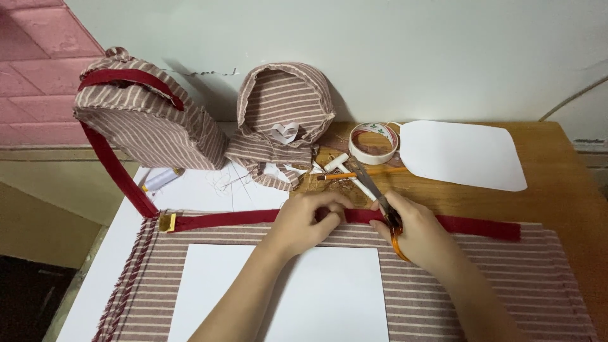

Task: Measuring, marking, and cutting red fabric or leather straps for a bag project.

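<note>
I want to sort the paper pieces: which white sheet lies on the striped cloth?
The rectangular white sheet under the forearms lies on the striped cloth. The rounded-corner white sheet lies on bare wood.

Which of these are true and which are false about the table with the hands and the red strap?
1. The right hand holds scissors. True.
2. The left hand rests on the red strap. True.
3. The roll of tape sits on the striped cloth. False: it sits on the wooden table.
4. The white paper on the striped cloth is round. False: it is rectangular.
</note>
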